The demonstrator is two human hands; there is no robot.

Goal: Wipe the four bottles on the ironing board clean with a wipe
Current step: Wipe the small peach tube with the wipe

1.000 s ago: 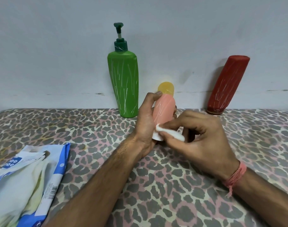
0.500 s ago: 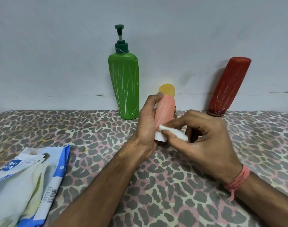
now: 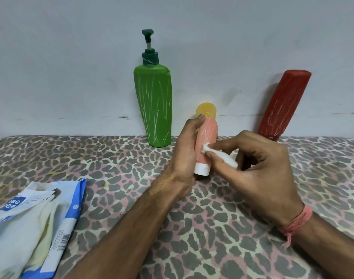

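Observation:
My left hand (image 3: pixel 187 150) grips a small pink tube with a white cap (image 3: pixel 206 141), cap down, just above the leopard-print ironing board (image 3: pixel 111 158). My right hand (image 3: pixel 260 172) pinches a rolled white wipe (image 3: pixel 218 155) and presses its tip against the tube's front, where white scribbles show. Behind the tube, a yellow bottle (image 3: pixel 205 111) is mostly hidden. A green pump bottle (image 3: pixel 154 105) with white marks stands by the wall. A red bottle (image 3: pixel 282 105) with white marks leans against the wall at the right.
A blue and white wipes pack (image 3: pixel 31 224) lies open at the board's front left. The grey wall (image 3: pixel 71 57) runs right behind the bottles.
The wipe's tip has slid up the pink tube, from near the white cap to its middle. My left hand keeps the tube in about the same place.

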